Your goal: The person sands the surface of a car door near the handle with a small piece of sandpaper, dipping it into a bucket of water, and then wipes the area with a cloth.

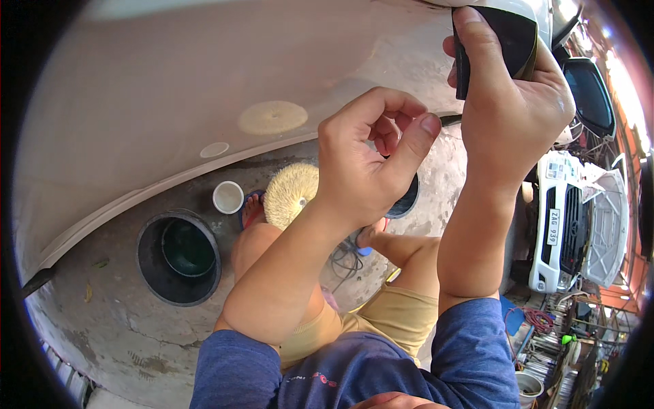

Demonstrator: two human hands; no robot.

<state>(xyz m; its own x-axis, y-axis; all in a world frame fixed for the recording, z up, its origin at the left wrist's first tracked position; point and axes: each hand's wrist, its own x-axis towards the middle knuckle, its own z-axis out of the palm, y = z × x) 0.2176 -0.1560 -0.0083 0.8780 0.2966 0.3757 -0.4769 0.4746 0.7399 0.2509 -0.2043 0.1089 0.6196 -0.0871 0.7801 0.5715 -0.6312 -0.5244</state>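
Observation:
My right hand (511, 88) is up at the top right, gripping a black folded sheet (502, 37) with the thumb over it, against the edge of a glossy pale vehicle panel (170, 82). Just left of and below it, my left hand (371, 150) is curled, thumb tip near the index fingertip; whether anything small is between them I cannot make out. A round cream fluffy buffing pad (286, 194) lies below, between my feet, and is mirrored in the panel.
On the concrete floor are a dark bucket (177, 286), a white cup (228, 198), another dark bucket (407, 204) partly hidden, and a coiled cord (346, 259). At right stand a side mirror (587, 95), a white front bumper (545, 266) and cluttered parts and hoses (538, 320).

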